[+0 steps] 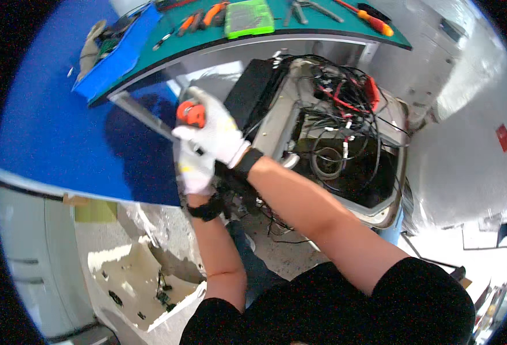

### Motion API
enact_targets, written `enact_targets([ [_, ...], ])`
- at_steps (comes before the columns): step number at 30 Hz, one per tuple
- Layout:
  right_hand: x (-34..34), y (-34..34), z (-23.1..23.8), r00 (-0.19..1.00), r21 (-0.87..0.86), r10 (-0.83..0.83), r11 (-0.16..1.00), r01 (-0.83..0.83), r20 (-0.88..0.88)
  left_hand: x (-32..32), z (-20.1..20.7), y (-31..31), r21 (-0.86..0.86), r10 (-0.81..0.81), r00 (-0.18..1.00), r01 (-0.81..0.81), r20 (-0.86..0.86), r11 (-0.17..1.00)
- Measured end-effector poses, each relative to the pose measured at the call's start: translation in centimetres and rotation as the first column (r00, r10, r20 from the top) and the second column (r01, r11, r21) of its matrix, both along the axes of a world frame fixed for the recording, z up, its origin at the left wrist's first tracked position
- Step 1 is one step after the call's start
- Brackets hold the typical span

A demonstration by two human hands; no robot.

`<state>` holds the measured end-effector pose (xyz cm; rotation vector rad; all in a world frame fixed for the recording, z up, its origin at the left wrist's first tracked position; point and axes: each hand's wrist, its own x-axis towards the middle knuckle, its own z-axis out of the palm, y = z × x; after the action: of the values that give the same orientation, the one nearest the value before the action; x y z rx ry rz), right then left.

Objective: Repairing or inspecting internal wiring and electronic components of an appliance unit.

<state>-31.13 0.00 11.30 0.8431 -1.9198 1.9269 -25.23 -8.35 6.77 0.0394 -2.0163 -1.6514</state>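
Observation:
My right hand (220, 131), in a white glove, is closed around an orange-red tool with a rounded end (191, 114). The rest of that tool is hidden by the glove, so its exact kind does not show. Just below, touching it, is my left hand (196, 172), also gloved in white. Its fingers are curled up against the right hand, and a small dark and silvery part (197, 150) shows between the two gloves. Both hands are held in the air in front of the bench edge, left of a black box-shaped device (250, 92).
A green-topped bench (190, 43) carries a blue bin (121, 60), a bright green case (249, 18), pliers (212, 12) and a red-yellow screwdriver (375, 23). Tangled cables (345, 103) fill a grey tub (400, 172). A white foam box (132, 276) with small parts stands lower left.

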Motion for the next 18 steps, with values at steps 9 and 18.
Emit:
enact_targets([
  [9,0.2,-0.1,-0.2,0.978,-0.067,0.152,0.987,-0.144,0.14,1.0,0.9,-0.9,-0.076,-0.033,0.999,0.035,0.026,0.997],
  [18,-0.6,0.3,-0.4,0.993,0.042,0.043,0.998,-0.048,0.113,0.5,1.0,0.4,-0.052,0.165,0.986,-0.164,0.007,0.985],
])
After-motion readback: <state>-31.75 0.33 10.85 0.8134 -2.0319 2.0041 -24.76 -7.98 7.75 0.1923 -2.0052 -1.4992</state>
